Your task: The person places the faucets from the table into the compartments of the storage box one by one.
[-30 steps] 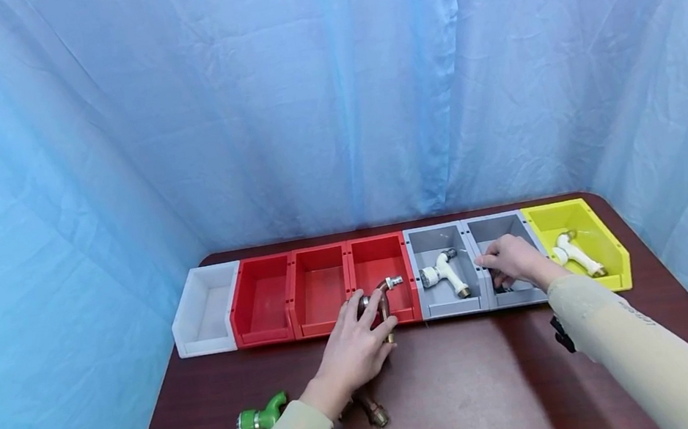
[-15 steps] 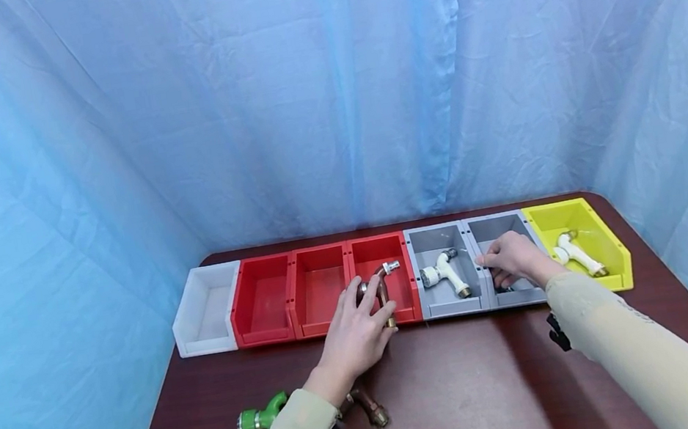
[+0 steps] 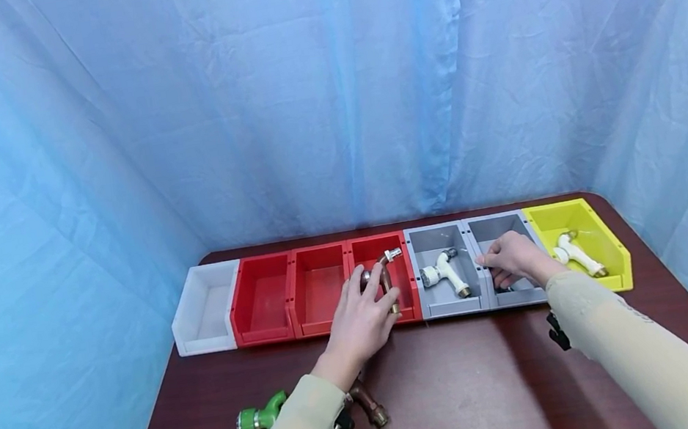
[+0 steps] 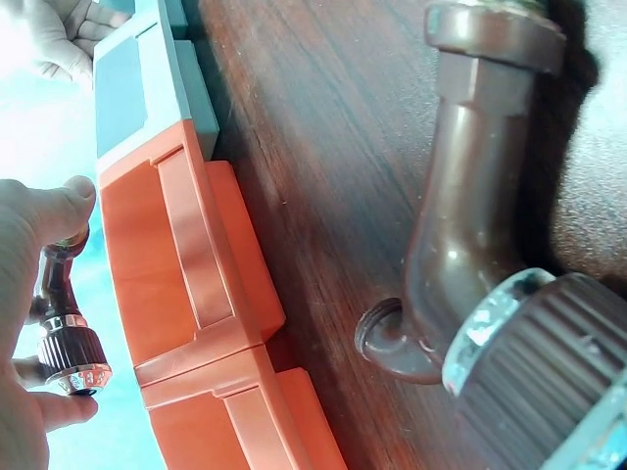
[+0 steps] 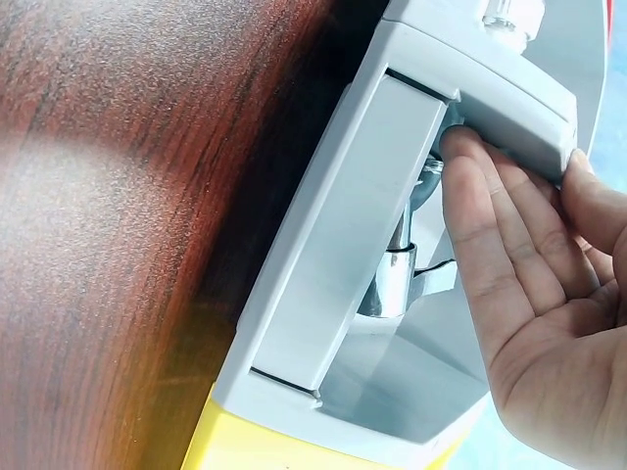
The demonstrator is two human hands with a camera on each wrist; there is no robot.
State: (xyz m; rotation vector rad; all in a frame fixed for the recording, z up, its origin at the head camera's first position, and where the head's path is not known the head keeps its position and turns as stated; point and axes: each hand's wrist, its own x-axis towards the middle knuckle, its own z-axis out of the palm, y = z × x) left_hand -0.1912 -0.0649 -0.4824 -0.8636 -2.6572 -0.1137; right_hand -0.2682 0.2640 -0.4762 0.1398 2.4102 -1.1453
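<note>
My left hand holds a brown faucet with a chrome nozzle over the rightmost red bin. In the left wrist view, thumb and fingers grip this faucet at its two ends, its ribbed knob facing down. My right hand is at the right grey bin. Seen from the right wrist, its thumb lies on the rim of the wall between the grey bins and its fingers reach inside, pinching that wall. A chrome faucet lies in this bin, partly hidden by the front lip.
A white faucet lies in the left grey bin, another white faucet in the yellow bin. Two more red bins and a white bin continue leftward. On the table, a green faucet and brown faucet lie near the left forearm.
My left hand has moved forward and slightly right, carrying the brown faucet from the front edge of the rightmost red bin to above its inside. The right hand stays at the grey bin.
</note>
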